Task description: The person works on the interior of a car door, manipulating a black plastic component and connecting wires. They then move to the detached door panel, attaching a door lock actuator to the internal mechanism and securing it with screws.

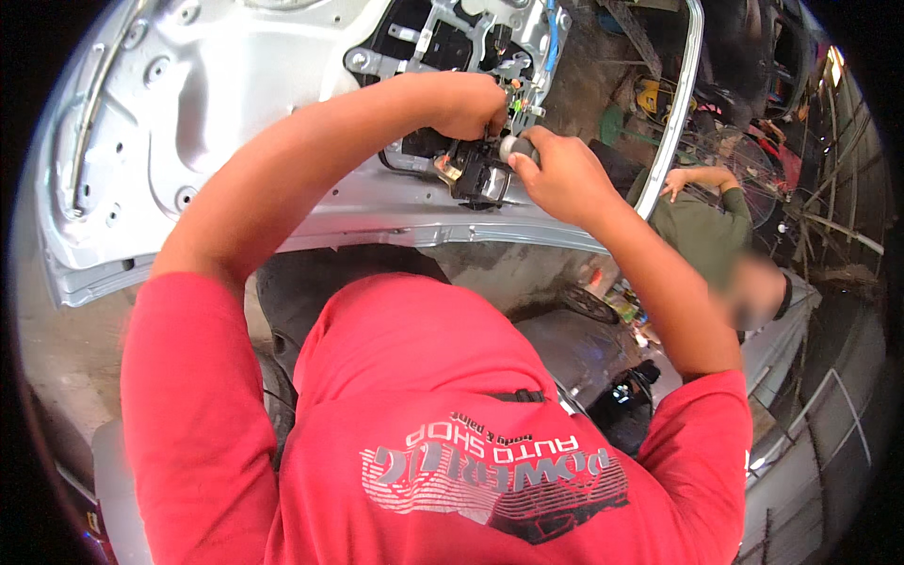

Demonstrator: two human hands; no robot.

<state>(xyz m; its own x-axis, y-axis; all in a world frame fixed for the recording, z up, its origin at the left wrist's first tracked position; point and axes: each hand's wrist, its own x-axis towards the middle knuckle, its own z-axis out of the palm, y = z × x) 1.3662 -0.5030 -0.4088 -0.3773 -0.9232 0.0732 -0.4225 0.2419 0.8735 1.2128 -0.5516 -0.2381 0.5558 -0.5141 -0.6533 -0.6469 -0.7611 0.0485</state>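
Presently, left hand point(476, 105): curled; I can't tell around what.
Right hand point(570, 177): gripping a grey rounded piece point(517, 148).
Door panel point(245, 71): silver, beneath both.

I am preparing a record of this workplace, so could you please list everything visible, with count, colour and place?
vehicle panel: 1, silver, upper left to centre
mechanism: 1, black and metallic, below the hands
round-ended object: 1, grey, in the right hand
cable: 1, blue, upper centre-right
curved frame: 1, silver, upper right
unclear object: 1, yellow, upper right
wheel-like item: 1, dark, right of centre
clutter: uncountable, mixed colours, right side
co-worker: 1, olive-green shirt, far right
own shirt: 1, red, lower centre
forearms: 2, bare, left and right
left hand: 1, bare, at the panel
right hand: 1, bare, around the round-ended object
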